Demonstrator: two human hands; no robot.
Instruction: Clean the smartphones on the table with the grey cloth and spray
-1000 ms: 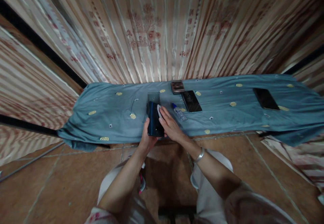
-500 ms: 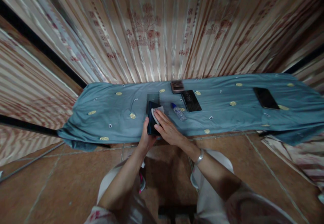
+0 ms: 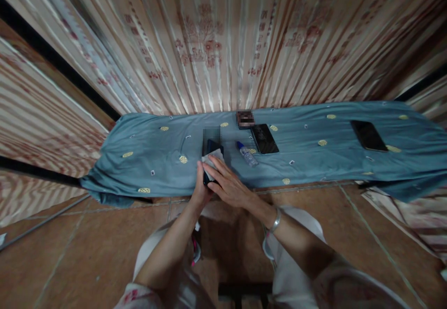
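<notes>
My left hand [image 3: 200, 188] grips a dark phone [image 3: 215, 147] from its left side, near the front edge of the covered table. Spread over the phone's face is a pale grey cloth [image 3: 208, 161], pressed down by the fingers of my right hand [image 3: 230, 187]. Most of the phone's lower part is hidden under the cloth and fingers. Just beyond it lies a blurred-out dark rectangular thing [image 3: 211, 133]. A small clear bottle with a blue cap [image 3: 248, 155] rests on its side to the right of my right hand.
A blue cloth with yellow prints [image 3: 164, 160] covers the long narrow table. A black device with a dark screen [image 3: 265, 139] lies beside a small blurred box [image 3: 245, 119]. Farther right is another dark phone [image 3: 369, 135]. Patterned curtains [image 3: 216, 43] hang behind, and black poles [image 3: 63, 66] slant at the sides.
My right hand and the cloth have slid down and slightly left over the phone, baring more of its top end. My left hand keeps its hold.
</notes>
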